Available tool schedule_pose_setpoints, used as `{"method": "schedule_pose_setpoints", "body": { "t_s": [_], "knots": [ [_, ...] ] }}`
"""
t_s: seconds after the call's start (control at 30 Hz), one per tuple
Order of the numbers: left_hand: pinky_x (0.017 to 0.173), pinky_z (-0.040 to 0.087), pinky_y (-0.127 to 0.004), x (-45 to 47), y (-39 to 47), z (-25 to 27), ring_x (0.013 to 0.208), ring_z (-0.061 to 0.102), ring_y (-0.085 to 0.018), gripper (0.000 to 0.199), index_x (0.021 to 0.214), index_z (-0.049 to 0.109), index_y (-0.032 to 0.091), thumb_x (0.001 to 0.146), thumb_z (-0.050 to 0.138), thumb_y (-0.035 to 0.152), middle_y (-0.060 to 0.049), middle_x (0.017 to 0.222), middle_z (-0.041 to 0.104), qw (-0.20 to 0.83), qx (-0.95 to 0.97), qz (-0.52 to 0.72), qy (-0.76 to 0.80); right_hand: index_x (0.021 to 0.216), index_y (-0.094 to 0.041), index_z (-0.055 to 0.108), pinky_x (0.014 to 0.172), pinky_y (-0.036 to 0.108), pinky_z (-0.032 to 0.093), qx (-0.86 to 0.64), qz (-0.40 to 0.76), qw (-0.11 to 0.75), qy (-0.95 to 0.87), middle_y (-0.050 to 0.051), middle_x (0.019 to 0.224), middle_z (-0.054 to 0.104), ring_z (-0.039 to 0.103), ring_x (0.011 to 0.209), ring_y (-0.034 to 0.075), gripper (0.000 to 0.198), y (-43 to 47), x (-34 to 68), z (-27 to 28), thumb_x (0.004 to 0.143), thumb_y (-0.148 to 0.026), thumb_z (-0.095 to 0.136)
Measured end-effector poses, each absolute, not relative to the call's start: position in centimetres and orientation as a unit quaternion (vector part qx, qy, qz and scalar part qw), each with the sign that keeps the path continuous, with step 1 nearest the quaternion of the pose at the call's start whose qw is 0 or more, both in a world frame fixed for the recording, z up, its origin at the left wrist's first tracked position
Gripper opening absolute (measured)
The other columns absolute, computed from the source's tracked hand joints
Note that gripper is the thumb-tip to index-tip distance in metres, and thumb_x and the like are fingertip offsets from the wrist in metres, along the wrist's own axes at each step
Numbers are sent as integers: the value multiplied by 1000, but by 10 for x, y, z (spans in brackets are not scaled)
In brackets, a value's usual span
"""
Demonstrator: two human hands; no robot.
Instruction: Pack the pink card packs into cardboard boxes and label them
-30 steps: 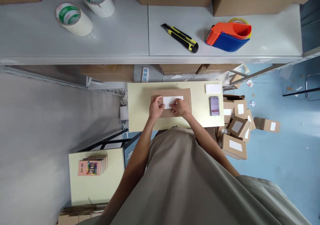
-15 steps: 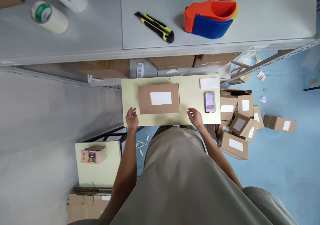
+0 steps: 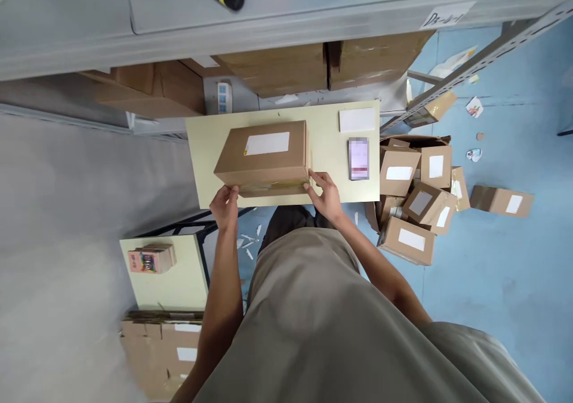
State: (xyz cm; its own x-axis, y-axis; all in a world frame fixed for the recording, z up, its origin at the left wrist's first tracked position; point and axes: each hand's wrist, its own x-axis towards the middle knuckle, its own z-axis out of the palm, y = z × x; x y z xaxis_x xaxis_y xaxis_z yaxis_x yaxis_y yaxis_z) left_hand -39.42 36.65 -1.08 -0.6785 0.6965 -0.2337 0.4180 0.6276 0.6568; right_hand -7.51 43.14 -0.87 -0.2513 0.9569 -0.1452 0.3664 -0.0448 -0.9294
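At far L, a stack of books [image 3: 150, 259] rests on a side table [image 3: 172, 289], w/ flattened cardboard [image 3: 154, 355] at its near end. Toward center, L hand [image 3: 225, 208] has thumb & fingers drawn close together, pinching the near L lower edge of a brown box [image 3: 264, 161]. Box lies btwn both hands, on or just above the main table [image 3: 329, 164]; whether its base touches can't be told. Progress, as judged: top looks closed, a white label [image 3: 267, 143] lies flat on it, & tape [image 3: 286, 186] runs along the near side, so closing & labeling seem done; what is left, if anything, isn't shown, box being at the table & in hand. At its R end, R hand [image 3: 326, 195] has thumb & forefinger moderately apart, gripping the near R corner, i.e., edges only, w/ most of box beyond the fingertips. Farther R, a white pad [image 3: 357, 120] & phone [image 3: 359, 159] lie on the main table, untouched; then, on the floor [image 3: 483, 283], piled boxes [image 3: 418, 200] w/ labels, & a lone box [image 3: 498, 200].
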Motion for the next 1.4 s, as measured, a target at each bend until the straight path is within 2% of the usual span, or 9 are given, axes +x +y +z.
{"method": "schedule_pose_setpoints", "body": {
  "t_s": [0.17, 0.33, 0.57, 0.73, 0.9, 1.07, 1.17, 1.27, 1.4],
  "knots": [
    [96, 61, -36, -369, 356, 23, 101, 75, -25, 51, 118, 80, 17, 94, 66, 60, -11, 111, 80, 177, 341, 324, 865, 146, -23, 73, 96, 41, 60, -560, 462, 343, -596, 8, 104, 66, 71, 99, 25, 55, 406, -48, 24, 110, -60, 56],
    [95, 60, -40, -346, 323, 26, 94, 77, -28, 46, 105, 83, 19, 91, 66, 60, -10, 98, 81, 200, 386, 253, 864, 131, -19, 80, 86, 38, 59, -603, 436, 279, -607, 10, 99, 67, 73, 86, 25, 58, 370, -20, 19, 110, -63, 49],
    [93, 60, -39, -308, 231, -1, 97, 78, -29, 41, 104, 80, 20, 89, 68, 56, -10, 99, 83, 248, 351, 272, 861, 137, -19, 76, 91, 39, 59, -613, 406, 231, -637, 14, 109, 74, 76, 95, 28, 52, 280, 21, 9, 111, -53, 48],
    [91, 59, -38, -250, 181, -14, 92, 76, -28, 33, 95, 78, 20, 91, 68, 50, -9, 94, 81, 307, 374, 272, 832, 138, -22, 76, 93, 40, 61, -660, 382, 220, -608, 14, 115, 73, 78, 98, 30, 53, 211, 76, 24, 110, -57, 47],
    [88, 60, -37, -182, 159, -12, 90, 77, -28, 28, 103, 80, 17, 90, 69, 40, -12, 100, 82, 393, 381, 249, 799, 132, -22, 79, 89, 41, 61, -719, 358, 211, -558, 11, 106, 74, 77, 92, 29, 54, 162, 142, 36, 107, -60, 49],
    [94, 58, -40, -119, 168, -2, 95, 78, -30, 23, 101, 81, 20, 90, 72, 39, -13, 108, 82, 468, 455, 190, 733, 117, -19, 81, 85, 41, 59, -776, 301, 209, -514, 14, 106, 75, 74, 90, 30, 52, 157, 209, 38, 105, -58, 48],
    [98, 58, -41, -76, 187, 4, 102, 78, -30, 26, 99, 80, 21, 89, 77, 45, -12, 110, 82, 579, 431, 180, 668, 110, -19, 79, 84, 40, 56, -788, 267, 189, -521, 14, 100, 75, 71, 91, 31, 49, 180, 253, 38, 105, -56, 48],
    [103, 58, -41, -24, 211, 8, 110, 76, -29, 41, 98, 78, 19, 83, 85, 56, -13, 111, 82, 705, 336, 180, 599, 106, -20, 77, 86, 40, 53, -791, 227, 172, -541, 16, 100, 75, 69, 94, 32, 43, 222, 300, 35, 105, -51, 48],
    [105, 57, -40, 52, 248, 11, 109, 76, -26, 48, 86, 73, 17, 75, 93, 59, -11, 99, 79, 769, 250, 156, 567, 123, -17, 74, 100, 49, 54, -789, 194, 172, -557, 21, 118, 76, 69, 109, 36, 42, 295, 356, 22, 101, -45, 50]
  ]
}}
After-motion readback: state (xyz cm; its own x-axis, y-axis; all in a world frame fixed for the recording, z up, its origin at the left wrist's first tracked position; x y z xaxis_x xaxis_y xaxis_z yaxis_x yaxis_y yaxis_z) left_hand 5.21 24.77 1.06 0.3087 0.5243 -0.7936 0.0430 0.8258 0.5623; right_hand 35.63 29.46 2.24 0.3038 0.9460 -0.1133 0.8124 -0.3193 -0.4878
